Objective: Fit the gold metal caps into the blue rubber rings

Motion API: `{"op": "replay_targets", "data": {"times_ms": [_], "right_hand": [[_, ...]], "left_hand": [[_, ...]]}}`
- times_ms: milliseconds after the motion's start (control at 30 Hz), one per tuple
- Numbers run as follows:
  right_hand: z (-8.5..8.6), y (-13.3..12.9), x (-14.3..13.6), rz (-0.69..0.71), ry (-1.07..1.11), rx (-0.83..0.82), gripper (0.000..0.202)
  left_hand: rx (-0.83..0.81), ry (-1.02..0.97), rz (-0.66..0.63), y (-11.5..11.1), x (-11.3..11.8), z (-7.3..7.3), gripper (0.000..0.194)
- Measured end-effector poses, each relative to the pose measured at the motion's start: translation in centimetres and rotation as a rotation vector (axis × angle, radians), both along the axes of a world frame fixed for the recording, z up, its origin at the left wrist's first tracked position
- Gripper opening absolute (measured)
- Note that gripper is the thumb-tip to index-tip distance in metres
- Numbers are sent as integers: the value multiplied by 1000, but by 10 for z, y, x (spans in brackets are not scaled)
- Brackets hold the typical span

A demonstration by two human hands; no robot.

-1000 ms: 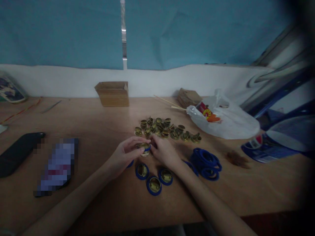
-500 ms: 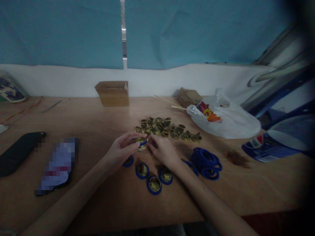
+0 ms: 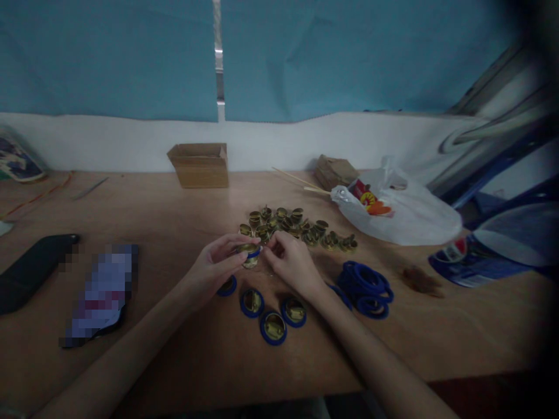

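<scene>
Far beyond the left hand [image 3: 218, 262] and the right hand [image 3: 294, 262], the whole background is filled by a blue sheet [image 3: 349, 64]. Under both hands, a wooden table [image 3: 419, 349] is spread out. Off to the right of the right hand and farther back, a white plastic bag [image 3: 419, 224] is seen slumped, and nearer on that same side a blue tub [image 3: 480, 273] is placed. Well left of the left hand, a dark flat case [image 3: 32, 270] is laid down; between the two, a flat thing [image 3: 100, 297] is blurred out by pixels. Straight beyond the left hand, an open cardboard box [image 3: 201, 173] is stood against the wall; beyond the right hand, a brown package [image 3: 334, 173] is set.

Just right of the right wrist, blue rings [image 3: 364, 282] are heaped, one of them partly covered by the forearm. Directly beyond both hands, loose brass pieces [image 3: 283, 224] are crowded, the near ones partly hidden by fingers. On the near side, four ringed pieces [image 3: 273, 329] are laid out, one partly covered by the left hand.

And here, between thumb and fingers of the left hand, a brass piece with a blue ring [image 3: 248, 254] is pinched! The right hand's fingers are curled just beside it; whether anything is gripped there cannot be told.
</scene>
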State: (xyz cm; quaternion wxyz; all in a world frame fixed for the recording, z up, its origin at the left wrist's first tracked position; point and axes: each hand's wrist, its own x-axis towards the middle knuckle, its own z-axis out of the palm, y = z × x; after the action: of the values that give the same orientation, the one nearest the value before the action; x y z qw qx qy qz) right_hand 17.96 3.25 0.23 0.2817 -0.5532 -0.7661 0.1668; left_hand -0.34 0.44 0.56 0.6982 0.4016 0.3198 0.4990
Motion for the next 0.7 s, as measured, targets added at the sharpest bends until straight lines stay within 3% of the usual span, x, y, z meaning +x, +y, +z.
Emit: {"op": "replay_targets", "data": {"times_ms": [267,700], "right_hand": [[2,-2,-1,-7,101,-83,17],[3,-2,-3,91,236,-123,14]], "left_hand": [[-13,17,-14,-3,3,0,20],[-11,-19,-57,-6,6,0,19]]}}
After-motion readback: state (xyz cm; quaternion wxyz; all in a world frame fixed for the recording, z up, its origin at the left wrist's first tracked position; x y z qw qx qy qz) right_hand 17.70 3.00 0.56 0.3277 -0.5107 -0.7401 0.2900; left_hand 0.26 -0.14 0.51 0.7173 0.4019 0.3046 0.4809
